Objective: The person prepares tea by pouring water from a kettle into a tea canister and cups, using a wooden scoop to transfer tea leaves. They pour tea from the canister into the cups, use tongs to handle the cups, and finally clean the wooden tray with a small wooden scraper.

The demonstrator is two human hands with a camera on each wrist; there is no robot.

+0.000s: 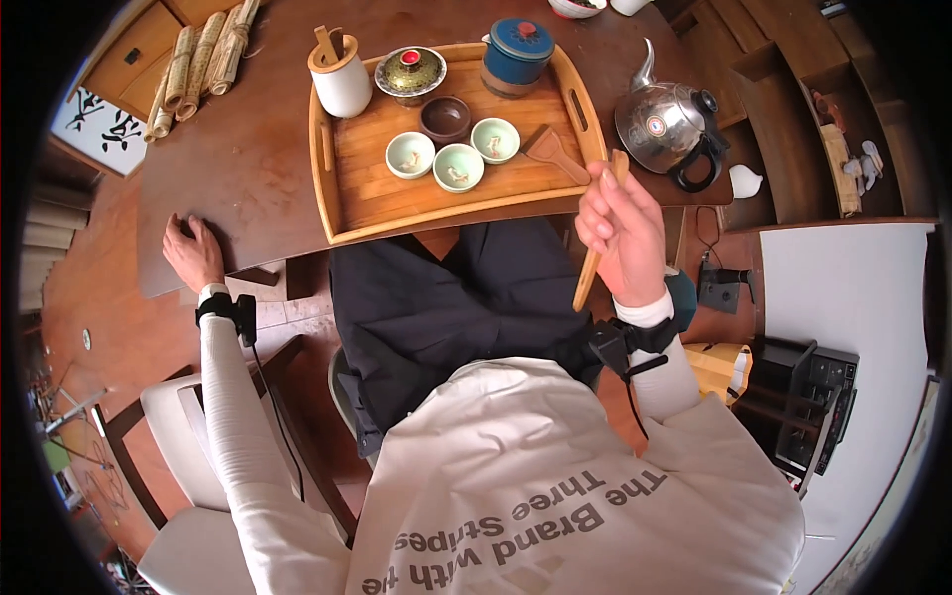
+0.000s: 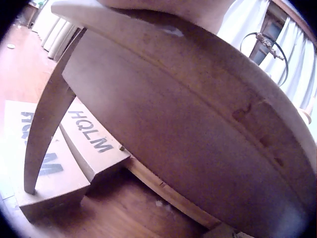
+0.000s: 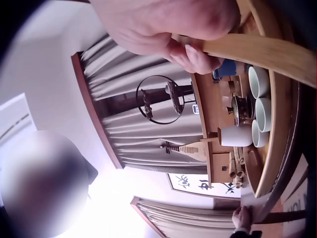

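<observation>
My right hand, raised over the tray's front right corner, pinches a long, flat wooden stick between thumb and fingers. In the right wrist view the wooden stick slants past the tray's rim. My left hand rests on the table's left front edge, holding nothing. Behind the stick on the wooden tray lies a brown brush. Three pale green cups stand around a dark brown cup. At the back are a white jar with wooden tools, a lidded bowl and a blue pot.
A steel kettle with a black handle stands right of the tray. Rolled bamboo scrolls lie at the back left of the table. Shelves stand to the right. Cardboard boxes sit under the table.
</observation>
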